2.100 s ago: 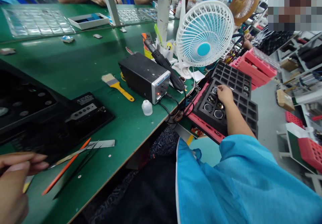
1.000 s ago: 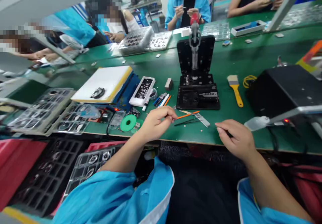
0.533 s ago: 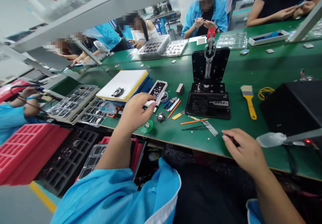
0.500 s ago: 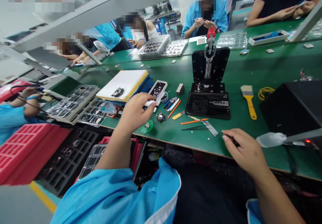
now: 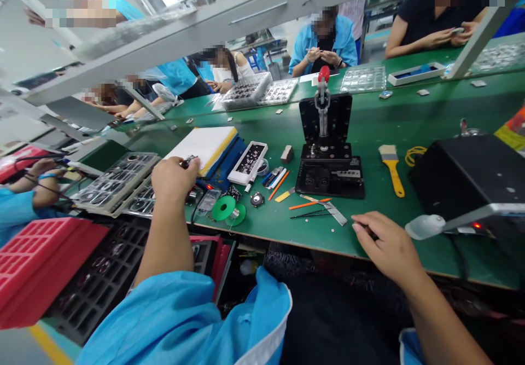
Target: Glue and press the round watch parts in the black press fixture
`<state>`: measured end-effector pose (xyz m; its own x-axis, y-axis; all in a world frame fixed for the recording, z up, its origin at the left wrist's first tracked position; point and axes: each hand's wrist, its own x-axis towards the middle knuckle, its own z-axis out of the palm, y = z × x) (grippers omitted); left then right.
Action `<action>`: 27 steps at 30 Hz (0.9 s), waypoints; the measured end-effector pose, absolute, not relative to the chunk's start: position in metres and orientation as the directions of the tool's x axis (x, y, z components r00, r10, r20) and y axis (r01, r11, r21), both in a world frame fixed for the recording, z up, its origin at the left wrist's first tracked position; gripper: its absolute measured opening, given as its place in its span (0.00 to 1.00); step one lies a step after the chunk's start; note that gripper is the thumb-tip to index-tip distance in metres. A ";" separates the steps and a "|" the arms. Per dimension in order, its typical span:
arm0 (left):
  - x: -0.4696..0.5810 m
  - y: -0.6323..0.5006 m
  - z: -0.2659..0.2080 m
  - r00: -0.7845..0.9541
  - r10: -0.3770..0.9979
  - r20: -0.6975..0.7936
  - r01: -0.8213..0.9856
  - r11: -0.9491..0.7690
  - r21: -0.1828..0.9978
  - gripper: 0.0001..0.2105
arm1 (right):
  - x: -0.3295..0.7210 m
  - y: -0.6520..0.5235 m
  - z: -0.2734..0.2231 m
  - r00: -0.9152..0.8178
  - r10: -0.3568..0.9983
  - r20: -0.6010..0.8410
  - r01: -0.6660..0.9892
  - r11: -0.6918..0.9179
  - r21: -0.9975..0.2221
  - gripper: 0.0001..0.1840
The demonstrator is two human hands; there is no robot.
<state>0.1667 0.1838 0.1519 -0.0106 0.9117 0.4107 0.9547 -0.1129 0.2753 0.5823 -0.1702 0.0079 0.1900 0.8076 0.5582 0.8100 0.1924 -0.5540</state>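
Left hand: I see the left hand (image 5: 174,178) raised over the left part of the green worktop (image 5: 385,113), fingers (image 5: 196,162) pinched narrow on a small dark round part (image 5: 187,162).
Part position: the small dark round part sits at the fingertips, just over the near edge of the white foam pad with a yellow side (image 5: 204,143).
Right hand: my view has the right hand (image 5: 388,247) resting at the near edge of the worktop, fingers curled loosely; I cannot tell whether anything is between them.
Near right hand: a flat metal strip (image 5: 332,212), black tweezers (image 5: 308,214) and an orange stick (image 5: 308,203) lie just left of it, all apart from the hand.
Centre: a black press fixture with a red-knobbed lever (image 5: 327,140) stands upright behind those tools.
Beside fixture: a yellow-handled brush (image 5: 391,169) lies to its right; a black box with a red light (image 5: 465,181) is further right.
Left of fixture: a white tray of small dark parts (image 5: 248,162), a green reel (image 5: 223,208) and a small round metal part (image 5: 257,199) lie between the pad and the fixture.
Left edge: clear blister trays (image 5: 112,183) hold round parts at the left end of the worktop.
Below worktop: black grid trays (image 5: 98,277) and a red tray (image 5: 30,264) sit under the near edge.
Others: people in blue coats sit along the far edge.
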 end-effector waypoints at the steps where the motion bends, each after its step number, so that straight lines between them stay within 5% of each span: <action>1: 0.168 0.183 0.151 -0.013 0.911 0.413 0.956 -0.110 0.274 0.22 | 0.582 -0.170 0.008 0.192 0.812 0.551 0.807 0.189 -0.559 0.08; 17: 0.178 0.179 0.157 -0.094 0.881 0.465 0.936 -0.080 0.342 0.21 | 0.582 -0.171 0.008 0.195 0.818 0.541 0.808 0.179 -0.562 0.09; 21: 0.209 0.121 0.140 0.145 0.817 0.558 0.839 -0.401 0.368 0.18 | 0.582 -0.171 0.012 0.186 0.823 0.536 0.814 0.176 -0.553 0.08; 27: 0.295 0.025 0.067 0.734 0.570 0.370 0.326 -0.773 0.544 0.13 | 0.581 -0.170 0.014 0.193 0.836 0.514 0.824 0.146 -0.548 0.08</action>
